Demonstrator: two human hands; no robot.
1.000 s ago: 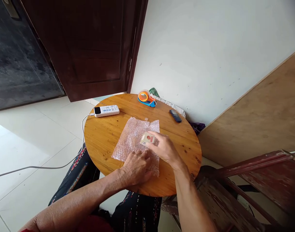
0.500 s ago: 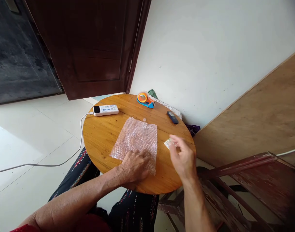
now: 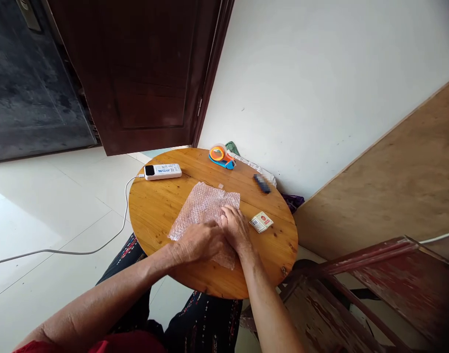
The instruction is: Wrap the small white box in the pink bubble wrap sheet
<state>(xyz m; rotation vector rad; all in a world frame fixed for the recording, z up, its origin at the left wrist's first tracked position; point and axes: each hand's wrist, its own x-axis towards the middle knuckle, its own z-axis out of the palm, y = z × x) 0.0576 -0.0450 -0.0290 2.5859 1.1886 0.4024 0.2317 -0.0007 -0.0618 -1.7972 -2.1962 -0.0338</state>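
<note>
A sheet of pinkish clear bubble wrap (image 3: 198, 208) lies on the round wooden table (image 3: 150, 211). My left hand (image 3: 203, 241) is closed over its near part, knuckles up, with the fingertips hidden behind my right hand. Stretched over the wrap's right side, my right hand (image 3: 236, 225) rests with its fingers pointing away and slightly bent. The two hands touch each other. Just right of them is a small printed card or packet (image 3: 261, 222), flat on the wood.
A white device (image 3: 163, 171) with a cable (image 3: 124, 211) sits at the table's left edge. An orange and blue tape dispenser (image 3: 221, 156) stands at the back. A blurred dark object (image 3: 261, 183) lies back right. A worn wooden chair (image 3: 371, 274) stands at the right.
My right hand has moved left from above the small card onto the bubble wrap, beside my left hand. The card now shows fully. My left hand's fingers have curled in.
</note>
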